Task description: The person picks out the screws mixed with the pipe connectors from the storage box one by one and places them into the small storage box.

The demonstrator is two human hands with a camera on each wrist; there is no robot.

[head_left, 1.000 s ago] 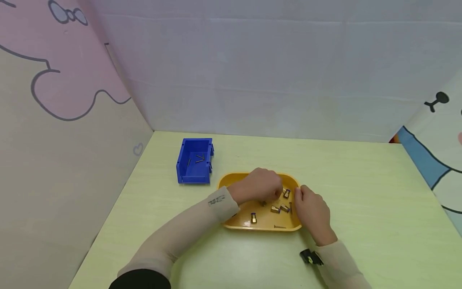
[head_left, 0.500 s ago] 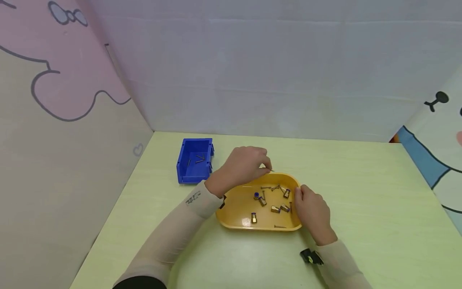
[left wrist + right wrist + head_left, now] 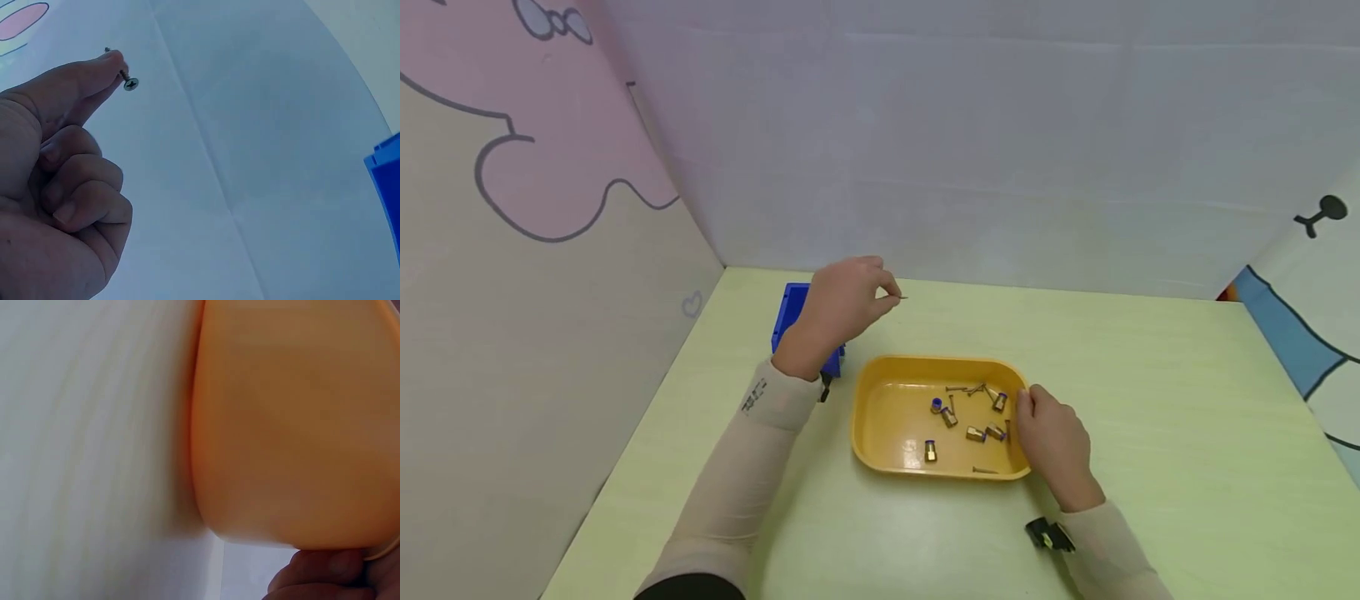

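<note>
My left hand (image 3: 844,304) pinches a screw (image 3: 130,83) between thumb and forefinger, its cross-slotted head showing in the left wrist view; the other fingers are curled in. In the head view that hand is raised over the right side of the blue bin (image 3: 787,315), hiding much of it. With my right hand (image 3: 1054,446) I grip the right rim of the yellow tray (image 3: 868,450). Several screws (image 3: 984,470) and several brass fittings (image 3: 930,451) with blue ends lie in the tray, mostly towards its right half.
The bin and tray stand on a pale green table (image 3: 1165,417), the bin behind and left of the tray. A white cloth wall (image 3: 962,167) rises behind the table, and a printed panel (image 3: 550,333) closes off the left side.
My left hand has come up out of the yellow tray with a screw and moved left and back to the blue bin. My right hand keeps its hold on the tray.
</note>
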